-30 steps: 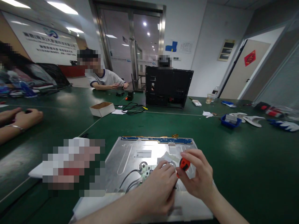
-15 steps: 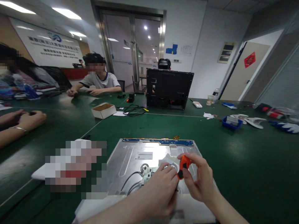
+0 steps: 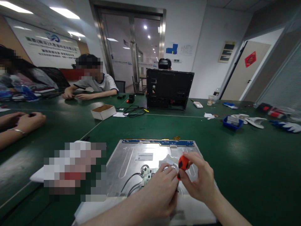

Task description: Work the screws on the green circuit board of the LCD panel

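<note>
Orange and black, the handle is pinched between the thumb and fingers of your right hand, over the metal panel, right of its middle and well short of the far edge where the blue strip board runs. It lies just to the right of your left hand, its long axis seeming to slope down toward those fingertips, though its lower end is hidden. Your left fingers bend close together, partly covering the pale green circuit board; whether they grip anything, I cannot tell.
</note>
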`<action>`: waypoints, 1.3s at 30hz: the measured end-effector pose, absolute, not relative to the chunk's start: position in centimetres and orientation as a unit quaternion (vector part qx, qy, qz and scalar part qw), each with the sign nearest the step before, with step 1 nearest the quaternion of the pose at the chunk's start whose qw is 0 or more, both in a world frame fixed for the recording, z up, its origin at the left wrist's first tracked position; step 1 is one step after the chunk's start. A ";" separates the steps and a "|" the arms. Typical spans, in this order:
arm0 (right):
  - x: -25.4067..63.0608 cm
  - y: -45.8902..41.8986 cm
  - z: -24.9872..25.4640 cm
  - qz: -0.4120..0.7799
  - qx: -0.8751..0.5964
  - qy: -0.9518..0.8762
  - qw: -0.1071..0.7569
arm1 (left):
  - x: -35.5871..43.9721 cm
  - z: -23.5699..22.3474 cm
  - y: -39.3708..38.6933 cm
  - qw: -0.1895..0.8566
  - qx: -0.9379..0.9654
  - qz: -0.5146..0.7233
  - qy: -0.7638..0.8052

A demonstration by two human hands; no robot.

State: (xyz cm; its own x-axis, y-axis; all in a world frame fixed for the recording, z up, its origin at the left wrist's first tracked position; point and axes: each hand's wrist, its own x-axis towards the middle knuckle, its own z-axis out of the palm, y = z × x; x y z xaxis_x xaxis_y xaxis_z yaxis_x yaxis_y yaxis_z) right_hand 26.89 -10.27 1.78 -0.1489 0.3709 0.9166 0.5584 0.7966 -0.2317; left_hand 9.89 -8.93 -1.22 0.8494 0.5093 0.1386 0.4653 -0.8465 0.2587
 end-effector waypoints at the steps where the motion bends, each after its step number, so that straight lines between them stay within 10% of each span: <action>1: 26.9 -10.3 1.8 -0.073 -0.308 -0.754 0.575 | 9.9 -1.2 -8.9 0.107 0.957 0.099 0.253; 39: 27.1 -10.3 0.9 -0.037 -0.278 -0.747 0.602 | 10.0 -2.0 -9.0 0.056 0.958 0.130 0.250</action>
